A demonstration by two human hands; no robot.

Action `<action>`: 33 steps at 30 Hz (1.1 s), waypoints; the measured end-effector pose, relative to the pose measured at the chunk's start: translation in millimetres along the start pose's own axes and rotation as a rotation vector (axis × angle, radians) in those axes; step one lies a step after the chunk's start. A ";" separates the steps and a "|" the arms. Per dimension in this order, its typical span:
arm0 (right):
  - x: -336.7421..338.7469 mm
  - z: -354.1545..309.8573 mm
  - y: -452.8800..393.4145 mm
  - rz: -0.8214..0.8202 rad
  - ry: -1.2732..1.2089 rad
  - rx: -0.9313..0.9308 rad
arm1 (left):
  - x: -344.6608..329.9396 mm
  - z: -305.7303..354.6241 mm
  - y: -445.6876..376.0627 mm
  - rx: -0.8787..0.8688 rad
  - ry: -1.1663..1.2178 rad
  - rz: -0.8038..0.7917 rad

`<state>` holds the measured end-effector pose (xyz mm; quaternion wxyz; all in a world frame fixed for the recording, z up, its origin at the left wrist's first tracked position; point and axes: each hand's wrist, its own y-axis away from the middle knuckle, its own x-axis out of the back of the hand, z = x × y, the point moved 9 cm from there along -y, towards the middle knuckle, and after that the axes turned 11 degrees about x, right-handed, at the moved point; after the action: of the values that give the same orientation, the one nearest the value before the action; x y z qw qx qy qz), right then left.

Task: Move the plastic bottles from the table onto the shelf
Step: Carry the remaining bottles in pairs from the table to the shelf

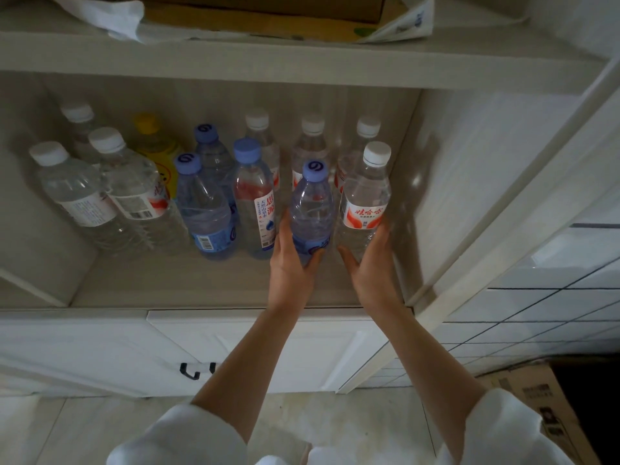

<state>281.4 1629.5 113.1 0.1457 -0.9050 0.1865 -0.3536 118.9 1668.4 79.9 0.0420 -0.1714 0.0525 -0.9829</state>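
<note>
My left hand (pixel 291 263) grips a clear bottle with a blue cap and blue label (pixel 312 203), which stands upright on the shelf (pixel 188 283). Right beside it, my right hand (pixel 370 263) holds a white-capped bottle with a red and white label (pixel 364 199), also upright on the shelf near the right wall. Several other bottles stand behind and to the left: white-capped ones (pixel 77 193), blue-capped ones (pixel 201 203) and a yellow one (pixel 156 146).
The cabinet's right wall (pixel 446 196) is close to the right-hand bottle. A shelf board above (pixel 268 62) carries a cardboard box (pixel 268 8) and papers. Cabinet doors (pixel 268 350) lie below, and a cardboard box (pixel 540 397) sits on the floor at right.
</note>
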 end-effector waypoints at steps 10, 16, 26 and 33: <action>9.6 0.2 46.6 0.091 -0.091 -0.114 | 18.9 -11.9 43.5 0.047 -0.063 0.043; -1.9 -34.9 97.7 0.067 -0.115 -0.053 | 65.8 -19.4 89.8 0.056 -0.024 0.107; -101.7 -139.4 221.2 -0.266 -0.119 0.039 | 236.3 -101.6 218.7 0.238 -0.142 0.280; -206.3 -236.2 329.2 -0.674 -0.280 0.165 | 369.1 -181.1 362.0 0.567 -0.122 0.587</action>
<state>-100.1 1396.9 29.3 0.1178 -0.9403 -0.1729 -0.2685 -265.6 1288.6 -9.4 0.3693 -0.1885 -0.1762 -0.8928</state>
